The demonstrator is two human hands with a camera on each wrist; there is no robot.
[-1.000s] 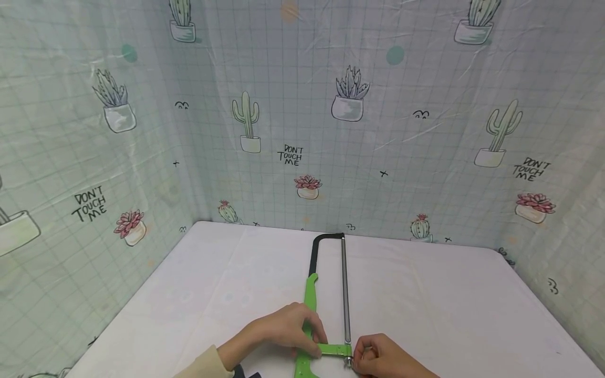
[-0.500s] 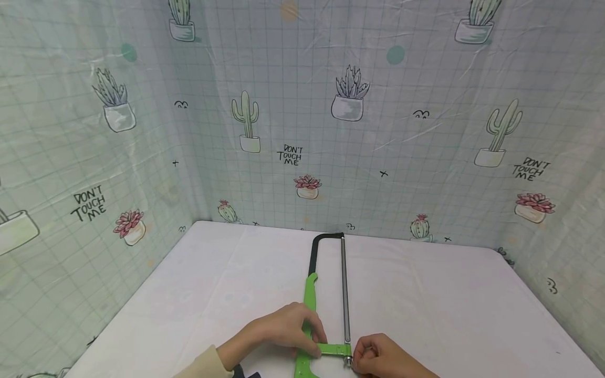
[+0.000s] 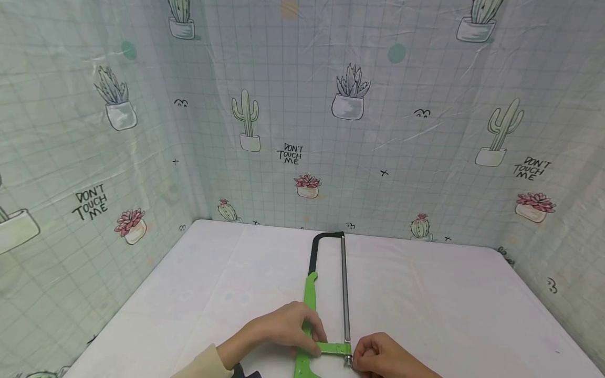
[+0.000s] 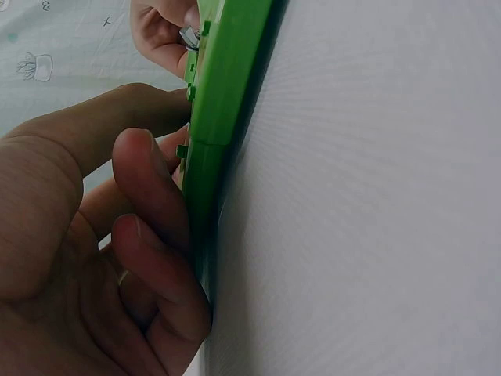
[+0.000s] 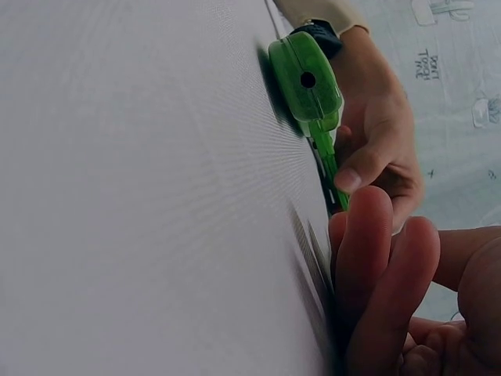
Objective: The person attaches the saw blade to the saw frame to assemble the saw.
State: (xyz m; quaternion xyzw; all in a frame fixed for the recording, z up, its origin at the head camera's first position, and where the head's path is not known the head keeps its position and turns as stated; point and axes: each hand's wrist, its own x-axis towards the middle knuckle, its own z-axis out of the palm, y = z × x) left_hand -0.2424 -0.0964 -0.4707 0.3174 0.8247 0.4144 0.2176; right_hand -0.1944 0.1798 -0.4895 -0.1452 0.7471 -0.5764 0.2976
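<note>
A hacksaw (image 3: pixel 310 292) lies flat on the white table, its black bow at the far end and its green handle toward me. Its grey blade (image 3: pixel 346 294) runs along the right side to a short green arm (image 3: pixel 335 349). My left hand (image 3: pixel 290 325) grips the green frame, thumb at the base of that arm. At the arm's end sits a small silver wing nut (image 3: pixel 348 360), which my right hand (image 3: pixel 378 354) pinches with curled fingers. The left wrist view shows the green frame (image 4: pixel 235 70) under my left fingers; the right wrist view shows the handle's butt end (image 5: pixel 307 78).
The white table (image 3: pixel 449 304) extends widely on both sides of the saw. Behind and beside it hangs a cactus-print curtain (image 3: pixel 302 105), close to the saw's far end. A dark strap (image 3: pixel 243 371) shows by the left sleeve.
</note>
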